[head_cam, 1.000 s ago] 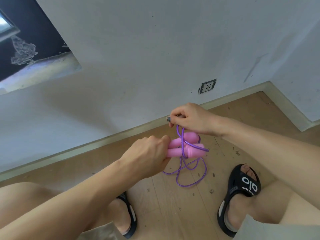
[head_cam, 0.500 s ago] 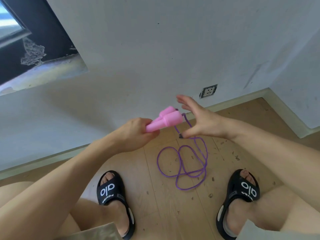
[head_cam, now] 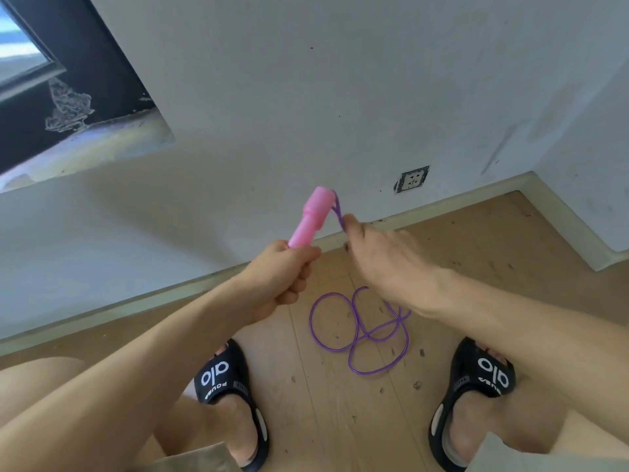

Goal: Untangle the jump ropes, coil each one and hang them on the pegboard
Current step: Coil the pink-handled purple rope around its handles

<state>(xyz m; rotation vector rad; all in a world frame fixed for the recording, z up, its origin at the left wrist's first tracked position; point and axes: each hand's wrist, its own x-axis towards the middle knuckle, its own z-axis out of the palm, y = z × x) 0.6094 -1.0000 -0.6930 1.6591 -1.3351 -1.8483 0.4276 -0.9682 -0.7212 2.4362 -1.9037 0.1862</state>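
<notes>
Gripping the pink plastic jump-rope handles (head_cam: 312,216) in a fist, left hand (head_cam: 282,277) tilts them toward the wall. Right hand (head_cam: 384,257) pinches the thin purple cord (head_cam: 357,332) just beside their tops; slack loops lie on the wooden floor (head_cam: 326,413) below.

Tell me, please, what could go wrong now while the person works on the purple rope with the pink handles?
1. The purple cord lies on the floor in loops that cross each other; pulling it up quickly may tighten them into a knot.
2. The right hand seems to hold the cord only at its fingers, just below the pink handles; it may slip out.
3. The loops lie between the two sandals; a foot may step on or catch them.
</notes>
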